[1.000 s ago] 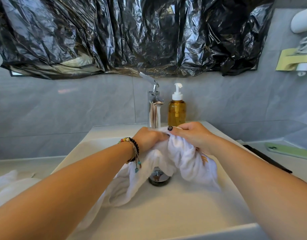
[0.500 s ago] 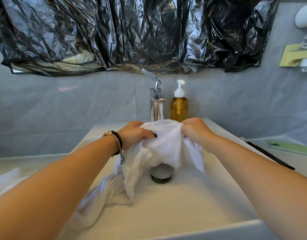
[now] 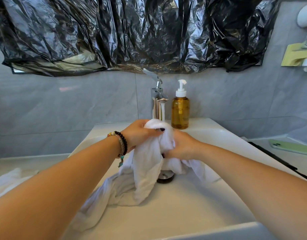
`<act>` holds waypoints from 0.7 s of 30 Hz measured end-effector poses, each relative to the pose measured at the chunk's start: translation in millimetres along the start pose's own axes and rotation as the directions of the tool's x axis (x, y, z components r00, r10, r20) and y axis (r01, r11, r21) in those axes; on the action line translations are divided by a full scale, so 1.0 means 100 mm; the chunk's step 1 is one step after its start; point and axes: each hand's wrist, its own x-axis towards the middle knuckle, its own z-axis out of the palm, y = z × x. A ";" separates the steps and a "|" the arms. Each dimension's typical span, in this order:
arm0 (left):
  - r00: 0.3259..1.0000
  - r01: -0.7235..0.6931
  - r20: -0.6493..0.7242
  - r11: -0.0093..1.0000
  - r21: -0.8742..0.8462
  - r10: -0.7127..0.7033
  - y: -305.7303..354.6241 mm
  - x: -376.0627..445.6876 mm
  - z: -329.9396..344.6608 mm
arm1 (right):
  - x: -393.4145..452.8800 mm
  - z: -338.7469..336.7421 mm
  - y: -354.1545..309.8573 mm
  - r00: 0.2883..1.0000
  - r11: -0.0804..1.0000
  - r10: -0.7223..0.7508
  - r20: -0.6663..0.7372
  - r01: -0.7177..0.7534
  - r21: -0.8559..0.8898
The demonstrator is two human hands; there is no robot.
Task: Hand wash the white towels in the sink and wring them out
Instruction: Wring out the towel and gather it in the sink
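Observation:
A wet white towel (image 3: 145, 172) hangs bunched over the white sink (image 3: 175, 213), its tail trailing down to the basin's left. My left hand (image 3: 140, 133) grips the towel's top right under the running chrome faucet (image 3: 158, 103). My right hand (image 3: 182, 144) grips the towel lower and to the right, fingers curled into the cloth. The drain plug (image 3: 165, 176) shows just below the hanging cloth. A second white towel (image 3: 6, 181) lies on the counter at the far left.
An amber pump soap bottle (image 3: 180, 110) stands right of the faucet. A green phone (image 3: 291, 147) lies on the counter at right, beside a black strip (image 3: 274, 157). Black plastic sheeting (image 3: 131, 32) covers the wall above.
The towel was spread between both hands; now my hands are closer together, left hand higher under the tap, right hand lower, with the cloth bunched between them.

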 end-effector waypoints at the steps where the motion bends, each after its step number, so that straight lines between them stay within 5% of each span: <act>1: 1.000 0.013 -0.023 0.999 0.043 -0.012 0.01 0.00 -0.02 | -0.02 -0.04 -0.03 0.998 0.998 0.022 -0.053 -0.025 -0.050; 5: 0.988 0.105 0.065 0.929 0.354 -0.136 0.07 -0.02 -0.03 | 0.01 -0.31 0.01 0.946 0.992 0.108 -0.306 -0.122 -0.026; 9: 0.941 0.119 0.192 0.805 0.581 -0.277 0.08 -0.01 0.14 | -0.08 -0.42 0.03 0.950 0.989 0.129 -0.285 -0.102 0.111; 17: 0.922 0.289 0.191 0.927 0.239 -0.336 -0.03 0.00 -0.11 | -0.10 -0.35 0.03 0.984 0.961 0.177 -0.002 -0.173 0.216; 21: 0.936 0.275 0.199 0.956 0.104 -0.291 -0.01 -0.05 -0.18 | -0.08 -0.26 -0.01 0.974 0.954 0.227 -0.029 -0.216 0.210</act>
